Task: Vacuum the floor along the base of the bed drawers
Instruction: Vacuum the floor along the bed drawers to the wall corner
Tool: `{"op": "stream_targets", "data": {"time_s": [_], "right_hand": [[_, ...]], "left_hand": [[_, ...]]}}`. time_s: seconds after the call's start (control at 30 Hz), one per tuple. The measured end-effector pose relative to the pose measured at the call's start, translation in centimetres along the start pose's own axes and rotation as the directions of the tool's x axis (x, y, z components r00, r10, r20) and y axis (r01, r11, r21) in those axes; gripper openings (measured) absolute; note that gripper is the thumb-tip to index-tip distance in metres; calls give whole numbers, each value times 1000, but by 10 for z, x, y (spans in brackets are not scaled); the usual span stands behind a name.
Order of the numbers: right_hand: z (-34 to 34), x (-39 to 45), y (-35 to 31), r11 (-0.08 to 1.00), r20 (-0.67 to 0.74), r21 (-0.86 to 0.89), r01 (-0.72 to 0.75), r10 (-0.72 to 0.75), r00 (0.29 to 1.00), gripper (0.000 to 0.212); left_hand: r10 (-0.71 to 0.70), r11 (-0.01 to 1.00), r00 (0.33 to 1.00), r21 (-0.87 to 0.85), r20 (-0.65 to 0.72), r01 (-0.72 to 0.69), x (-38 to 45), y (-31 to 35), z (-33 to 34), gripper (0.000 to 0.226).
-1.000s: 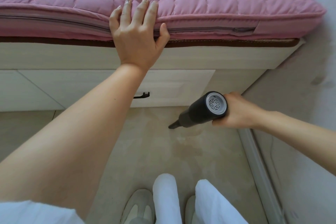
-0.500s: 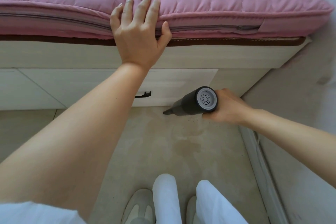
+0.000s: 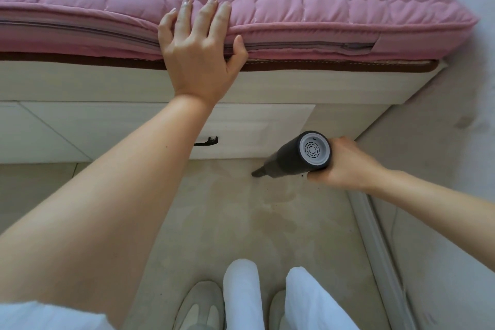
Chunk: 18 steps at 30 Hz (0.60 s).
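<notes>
The left hand (image 3: 199,59) lies flat with fingers spread on the mattress (image 3: 321,8) edge, seemingly for balance, while the right hand (image 3: 345,166) grasps the handheld vacuum (image 3: 300,157), nozzle angled at the floor (image 3: 227,209) near the drawer (image 3: 254,128) base.

Head view, looking down (close) at floor (image 3: 219,222).
</notes>
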State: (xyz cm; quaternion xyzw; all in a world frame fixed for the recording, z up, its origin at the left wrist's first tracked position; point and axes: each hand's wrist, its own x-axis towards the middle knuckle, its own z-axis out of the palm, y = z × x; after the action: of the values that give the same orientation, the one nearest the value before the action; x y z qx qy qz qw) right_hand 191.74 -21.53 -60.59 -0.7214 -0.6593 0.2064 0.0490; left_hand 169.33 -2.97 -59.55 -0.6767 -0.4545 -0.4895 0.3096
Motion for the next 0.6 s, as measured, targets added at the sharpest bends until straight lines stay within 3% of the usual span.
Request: {"op": "stream_targets", "data": {"time_s": [0.6], "right_hand": [[-10, -42, 12, 998, 99, -62, 0, 6, 995, 24]], "left_hand": [[-47, 999, 991, 14, 125, 46, 10, 20, -14, 40]]}}
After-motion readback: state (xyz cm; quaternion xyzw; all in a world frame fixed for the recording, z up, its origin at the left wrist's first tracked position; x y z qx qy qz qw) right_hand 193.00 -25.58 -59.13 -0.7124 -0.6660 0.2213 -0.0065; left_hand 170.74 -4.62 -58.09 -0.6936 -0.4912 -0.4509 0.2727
